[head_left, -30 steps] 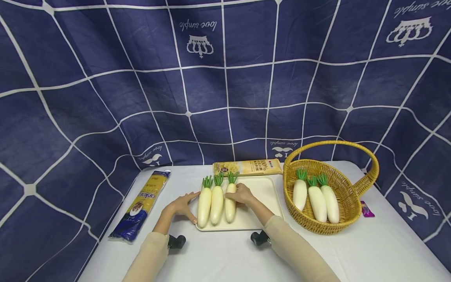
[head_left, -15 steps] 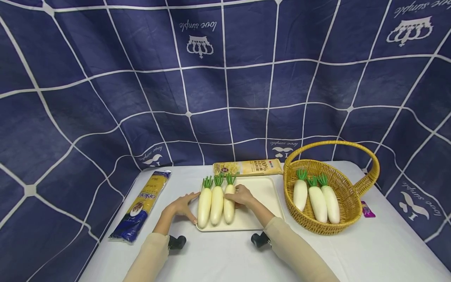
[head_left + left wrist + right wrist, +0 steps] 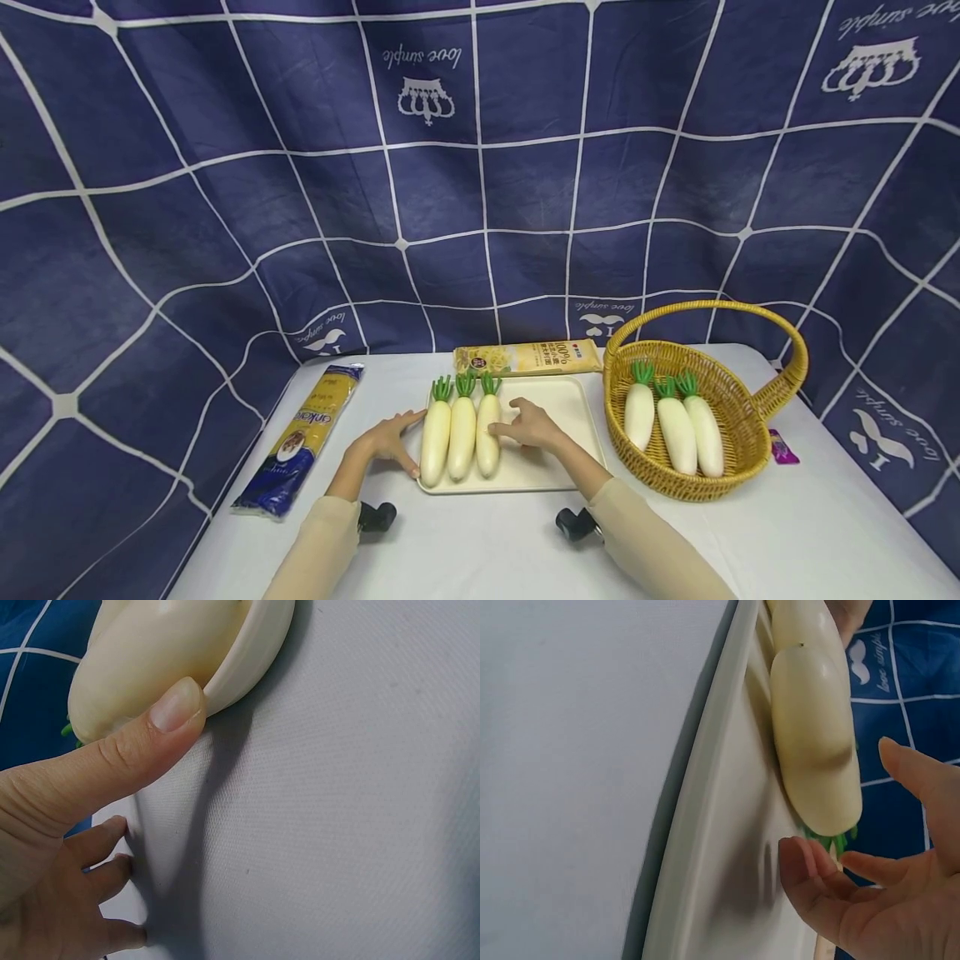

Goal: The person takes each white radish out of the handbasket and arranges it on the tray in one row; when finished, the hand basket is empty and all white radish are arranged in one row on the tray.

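Observation:
Three white radishes with green tops lie side by side on a cream tray [image 3: 558,408]: the left radish [image 3: 435,442], the middle radish [image 3: 462,437] and the right radish [image 3: 488,433]. My left hand [image 3: 386,437] is spread at the tray's left edge. In the left wrist view its thumb [image 3: 161,724] rests against the tray rim and the nearest radish. Over the bare part of the tray, beside the right radish, my right hand [image 3: 534,427] holds nothing. The right wrist view shows its fingers [image 3: 799,862] loosely bent, a gap between them and the radish.
A wicker basket [image 3: 738,417] with a tall handle stands to the right, holding three more white radishes [image 3: 678,433]. Behind the tray lies a yellow noodle packet [image 3: 527,357]. A blue and yellow pasta packet [image 3: 300,442] is at left, a small purple packet [image 3: 782,447] at far right.
The right radish has shifted slightly left toward the middle one. My right hand has let go of it and moved off to the right. The left hand has stayed still.

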Available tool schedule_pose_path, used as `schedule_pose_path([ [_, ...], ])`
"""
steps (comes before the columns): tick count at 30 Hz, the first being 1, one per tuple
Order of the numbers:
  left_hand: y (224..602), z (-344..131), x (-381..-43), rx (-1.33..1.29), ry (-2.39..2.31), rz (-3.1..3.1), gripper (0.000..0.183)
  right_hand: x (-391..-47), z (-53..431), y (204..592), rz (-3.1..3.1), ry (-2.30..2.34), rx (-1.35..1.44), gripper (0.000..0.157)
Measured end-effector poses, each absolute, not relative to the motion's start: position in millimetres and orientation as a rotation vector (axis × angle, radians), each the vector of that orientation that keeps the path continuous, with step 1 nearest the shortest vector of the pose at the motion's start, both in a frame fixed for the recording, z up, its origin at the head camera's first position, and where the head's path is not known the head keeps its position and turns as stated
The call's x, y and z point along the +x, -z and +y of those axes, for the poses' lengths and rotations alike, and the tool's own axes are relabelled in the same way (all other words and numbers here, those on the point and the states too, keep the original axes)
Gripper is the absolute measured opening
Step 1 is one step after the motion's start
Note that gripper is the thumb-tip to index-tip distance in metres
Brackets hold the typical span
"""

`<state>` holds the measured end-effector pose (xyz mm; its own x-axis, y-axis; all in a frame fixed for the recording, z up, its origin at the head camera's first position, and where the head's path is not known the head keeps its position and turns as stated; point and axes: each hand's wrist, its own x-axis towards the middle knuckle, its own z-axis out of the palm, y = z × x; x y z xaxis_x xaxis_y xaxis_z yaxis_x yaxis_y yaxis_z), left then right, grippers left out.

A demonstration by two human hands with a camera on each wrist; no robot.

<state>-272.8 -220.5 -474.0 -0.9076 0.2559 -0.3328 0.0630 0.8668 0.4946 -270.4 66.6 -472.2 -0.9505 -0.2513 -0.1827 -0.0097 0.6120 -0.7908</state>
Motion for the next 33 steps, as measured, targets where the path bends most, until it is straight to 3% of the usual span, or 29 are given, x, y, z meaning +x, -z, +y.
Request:
schedule_pose_path([
  [33, 475, -221, -273, 0.245, -0.686, 2.656, 0.114, -210, 211, 417, 2.384, 1.432, -0.599, 0.062],
])
